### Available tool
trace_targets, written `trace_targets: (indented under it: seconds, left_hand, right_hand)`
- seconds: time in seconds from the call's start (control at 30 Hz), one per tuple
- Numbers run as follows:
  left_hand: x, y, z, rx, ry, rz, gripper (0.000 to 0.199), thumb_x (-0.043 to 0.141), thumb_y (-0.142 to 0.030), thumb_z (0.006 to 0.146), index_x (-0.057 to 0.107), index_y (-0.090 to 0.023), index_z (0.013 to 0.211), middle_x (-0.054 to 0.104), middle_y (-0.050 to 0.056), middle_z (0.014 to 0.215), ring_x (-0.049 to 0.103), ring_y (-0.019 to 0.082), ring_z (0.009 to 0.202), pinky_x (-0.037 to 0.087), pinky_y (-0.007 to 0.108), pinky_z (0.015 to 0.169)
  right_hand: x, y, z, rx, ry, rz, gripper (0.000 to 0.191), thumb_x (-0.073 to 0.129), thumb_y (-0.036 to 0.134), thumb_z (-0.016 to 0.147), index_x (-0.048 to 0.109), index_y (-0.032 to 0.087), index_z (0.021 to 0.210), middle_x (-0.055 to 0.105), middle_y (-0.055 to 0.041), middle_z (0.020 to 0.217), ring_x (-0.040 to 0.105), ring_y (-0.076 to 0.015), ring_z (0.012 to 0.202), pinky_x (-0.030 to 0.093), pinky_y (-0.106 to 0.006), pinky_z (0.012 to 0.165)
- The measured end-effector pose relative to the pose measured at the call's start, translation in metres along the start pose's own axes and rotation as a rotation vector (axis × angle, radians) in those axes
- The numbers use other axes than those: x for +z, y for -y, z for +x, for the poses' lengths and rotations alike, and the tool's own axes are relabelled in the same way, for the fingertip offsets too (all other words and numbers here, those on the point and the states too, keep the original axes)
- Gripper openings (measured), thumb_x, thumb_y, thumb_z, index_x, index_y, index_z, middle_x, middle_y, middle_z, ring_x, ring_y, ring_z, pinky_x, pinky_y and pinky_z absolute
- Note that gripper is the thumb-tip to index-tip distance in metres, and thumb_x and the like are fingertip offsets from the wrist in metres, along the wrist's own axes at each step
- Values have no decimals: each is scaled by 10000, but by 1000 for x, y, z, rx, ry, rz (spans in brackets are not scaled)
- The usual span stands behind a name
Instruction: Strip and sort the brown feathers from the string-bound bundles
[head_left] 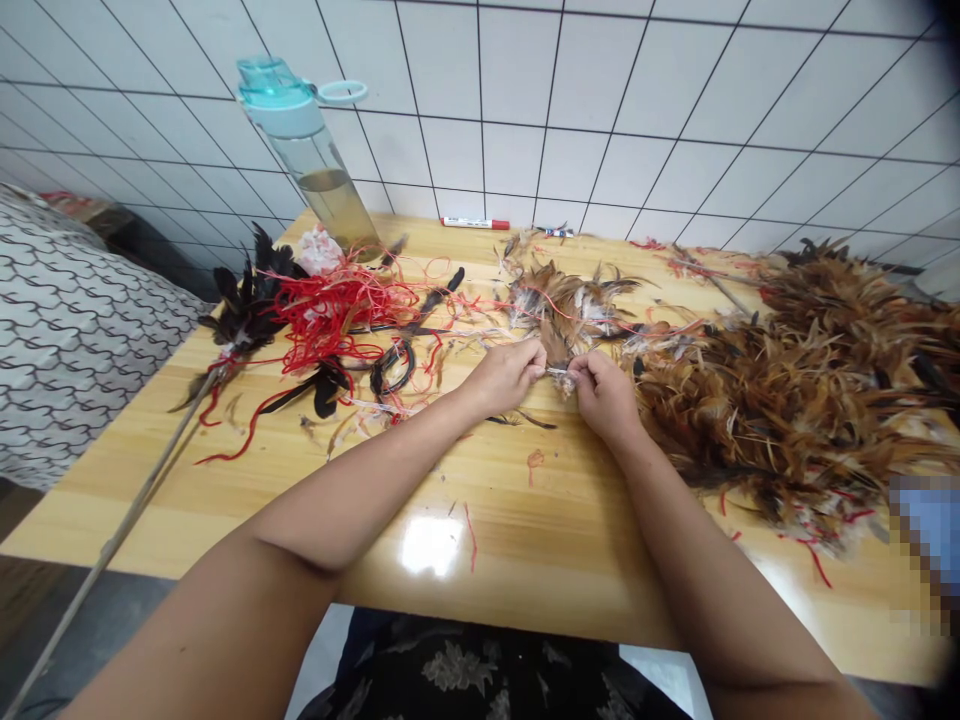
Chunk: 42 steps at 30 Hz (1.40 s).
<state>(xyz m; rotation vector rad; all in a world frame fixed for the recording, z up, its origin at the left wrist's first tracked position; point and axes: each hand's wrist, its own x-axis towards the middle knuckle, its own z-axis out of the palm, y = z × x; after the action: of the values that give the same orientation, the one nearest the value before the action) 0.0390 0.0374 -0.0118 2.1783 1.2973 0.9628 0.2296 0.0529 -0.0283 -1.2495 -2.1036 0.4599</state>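
Near the middle of the table, my left hand (511, 374) is closed, its fingertips pinching one end of a short, thin whitish strand (556, 371). My right hand (604, 392) pinches the other end from the right. The strand runs across a small bundle of brown feathers (556, 346), whose pale, fluffy ends point toward me. How the strand passes round the feathers is too small to tell. Just beyond my hands lies a loose heap of brown feathers (581, 300).
A large feather pile (765, 410) covers the right side. Tangled red string (330, 312) lies left, beside a stick (142, 485) tipped with black feathers (259, 290). A water bottle (326, 185) and a red-capped marker (474, 223) stand and lie near the tiled wall (517, 120).
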Motion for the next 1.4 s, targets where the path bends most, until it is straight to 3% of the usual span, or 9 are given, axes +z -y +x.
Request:
trace_targets:
  seconds: [0.27, 0.5, 0.8, 1.07, 1.4]
  left_hand:
    - [2, -2, -1, -60, 12, -180, 86, 557, -210, 815, 535, -163, 883, 591, -14, 753, 539, 94, 660, 411, 207, 608]
    - [4, 3, 2, 2, -2, 4, 88, 509, -153, 831, 539, -159, 748, 552, -12, 677, 498, 108, 658, 388, 241, 659]
    - [3, -5, 0, -52, 48, -99, 89, 592, -230, 808, 560, -158, 849, 590, -5, 765, 523, 96, 663, 408, 217, 620]
    - [8, 4, 1, 17, 34, 58, 68, 515, -135, 832, 555, -160, 783, 574, 6, 721, 515, 118, 692, 402, 249, 680]
    - [7, -2, -2, -38, 76, -1, 125, 614, -248, 780, 550, -161, 843, 571, 9, 788, 523, 115, 700, 410, 238, 647]
  right_hand:
    - [2, -3, 0, -15, -6, 33, 102, 498, 184, 826, 581, 213, 775, 601, -58, 804, 557, -215, 782, 417, -333, 707]
    - [3, -1, 1, -11, -38, 60, 112, 491, 176, 817, 582, 212, 763, 595, -52, 797, 549, -207, 773, 415, -328, 710]
    - [1, 5, 2, 40, -34, 52, 111, 477, 195, 814, 559, 219, 743, 594, -57, 793, 545, -211, 782, 420, -336, 721]
    - [3, 7, 1, 39, -15, 59, 98, 483, 192, 813, 564, 213, 761, 603, -59, 807, 541, -207, 777, 418, -332, 719]
    - [3, 8, 0, 72, -34, 35, 99, 480, 197, 813, 559, 216, 757, 587, -51, 795, 526, -203, 759, 405, -326, 700]
